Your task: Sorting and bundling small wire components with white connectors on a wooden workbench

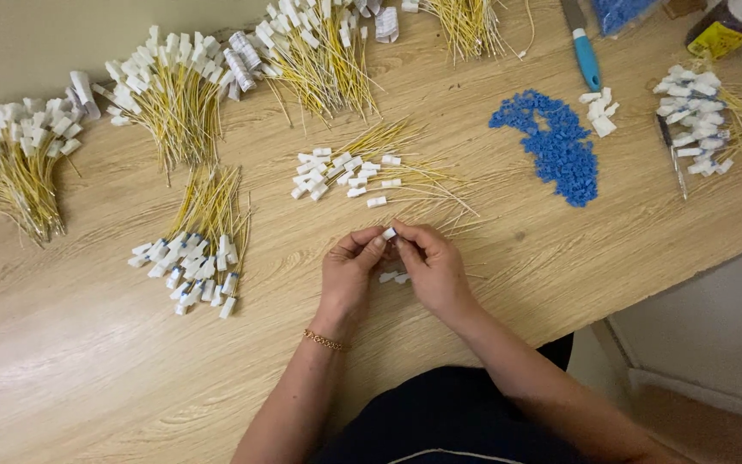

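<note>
I hold a small white connector (389, 233) between the fingertips of both my hands, just above the desk (88, 369). My left hand (347, 273) and my right hand (434, 268) are both closed in a pinch on it. Under my hands lie two more white pieces (394, 277). Just beyond my hands is a loose bunch of yellow wires (371, 172), and further to the right a pile of blue pieces (556, 146).

Seven wire bundles (184, 107); one blue-piece heap (556, 142); two hands (349, 275)
</note>
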